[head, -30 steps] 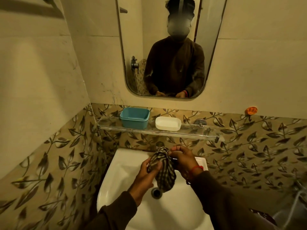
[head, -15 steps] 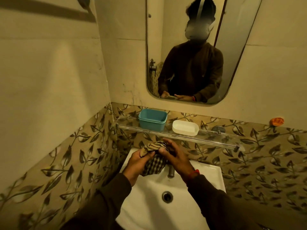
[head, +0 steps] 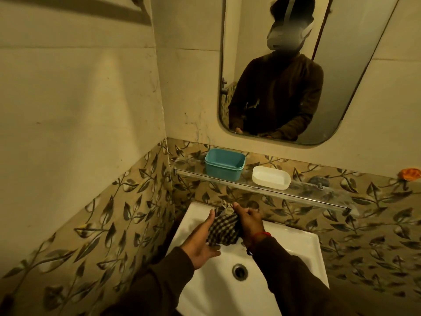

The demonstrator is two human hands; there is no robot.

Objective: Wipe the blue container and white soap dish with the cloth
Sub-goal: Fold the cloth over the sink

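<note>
Two items to wipe, and neither one has a cloth on it yet! The blue container [head: 225, 164] stands on the glass shelf [head: 303, 193] against the leaf-patterned tiles, open top up, and the white soap dish [head: 271, 177] sits just beside it to the right, the two apart by a narrow gap. Both look dry and undisturbed, though the dim yellow light makes any dirt hard to judge.

Down below, over the white sink [head: 293, 242], both hands are busy with the checked cloth [head: 222, 229]. The right hand [head: 249, 221] is closed around its upper part, thumb and fingers pinching the bunched top. The left hand [head: 201, 244] is spread flat with fingers extended, palm pressed against the cloth's left side, supporting it but not gripping. The cloth hangs bunched between them, below the shelf's front edge and well short of either item.

By my read, this is preparation: gathering the cloth into a pad. So the score stands at zero of two. The container, nearest the hands, seems the likely first target, then the dish; both wipes remain.
</note>
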